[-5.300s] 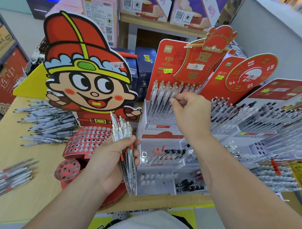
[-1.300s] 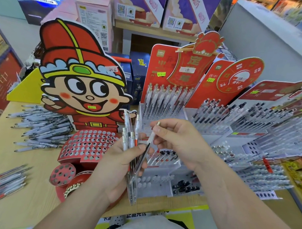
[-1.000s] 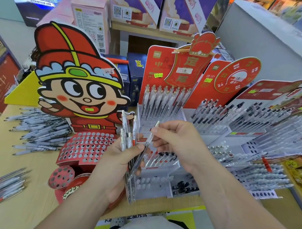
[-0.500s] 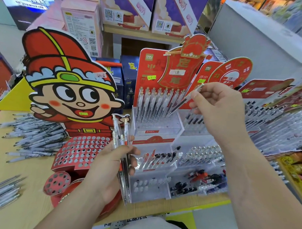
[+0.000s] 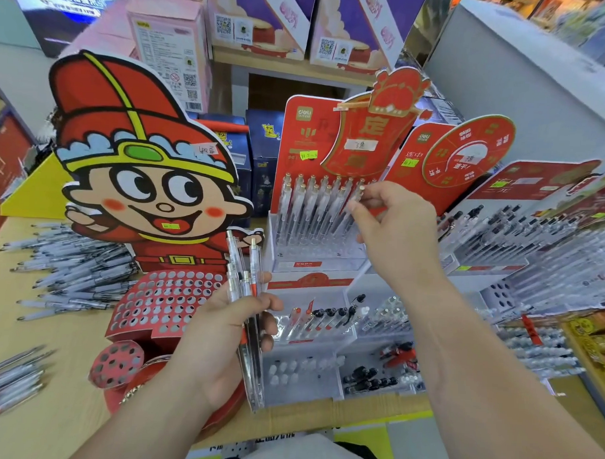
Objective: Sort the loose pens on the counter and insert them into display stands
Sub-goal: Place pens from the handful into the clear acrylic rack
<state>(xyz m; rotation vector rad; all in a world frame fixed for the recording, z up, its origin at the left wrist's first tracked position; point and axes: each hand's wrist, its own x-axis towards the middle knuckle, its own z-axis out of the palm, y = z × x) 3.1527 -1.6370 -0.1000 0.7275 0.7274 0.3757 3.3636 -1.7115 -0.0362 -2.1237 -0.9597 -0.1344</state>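
Left hand (image 5: 218, 336) grips a pen bundle (image 5: 247, 289) at 6 o'clock. Right hand (image 5: 393, 232), at 1 o'clock, pinches 1 pen (image 5: 360, 189) in the clear stand (image 5: 313, 259). Loose pens (image 5: 76, 273) lie at 9 o'clock on the counter (image 5: 50, 340).

Head-worn wide-angle view, forward and down, close over the counter (image 5: 73, 376).

Two hands (image 5: 222, 333) (image 5: 397, 232), two loose pen heaps (image 5: 76, 273) (image 5: 11, 380), one cartoon stand (image 5: 141, 189)
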